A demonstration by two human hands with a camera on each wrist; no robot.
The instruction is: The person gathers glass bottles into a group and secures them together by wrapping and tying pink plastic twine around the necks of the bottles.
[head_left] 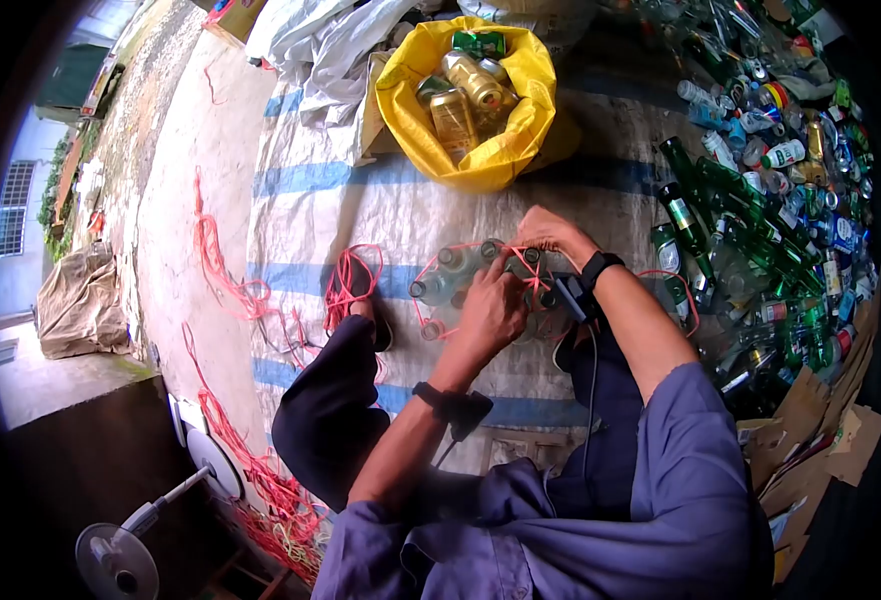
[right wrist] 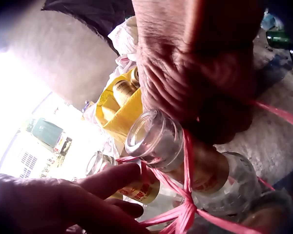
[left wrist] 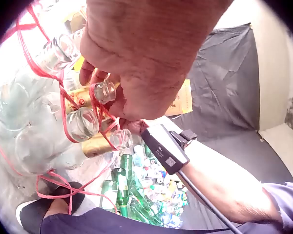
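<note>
Clear glass bottles [head_left: 447, 288] stand in a bundle between the person's feet, with pink plastic string [right wrist: 185, 209] wound round their necks and gathered in a knot. Over the bundle reaches the left hand [head_left: 492, 312]; in the right wrist view its fingers extend beside a bottle neck [right wrist: 154, 139], right at the string. At the bundle's far right side, the right hand [head_left: 552, 232] is curled with string in its grip, and a strand runs out from it. Its fingertips are mostly hidden behind the hand. Gold labels [left wrist: 80, 100] show on some bottles.
A yellow sack [head_left: 515, 165] of cans stands ahead on the striped sheet [head_left: 310, 225]. Green bottles [head_left: 685, 215] and cans are heaped on the right. Loose pink string [head_left: 225, 265] lies left, with a loop round one shoe [head_left: 350, 285]. A fan [head_left: 118, 560] stands lower left.
</note>
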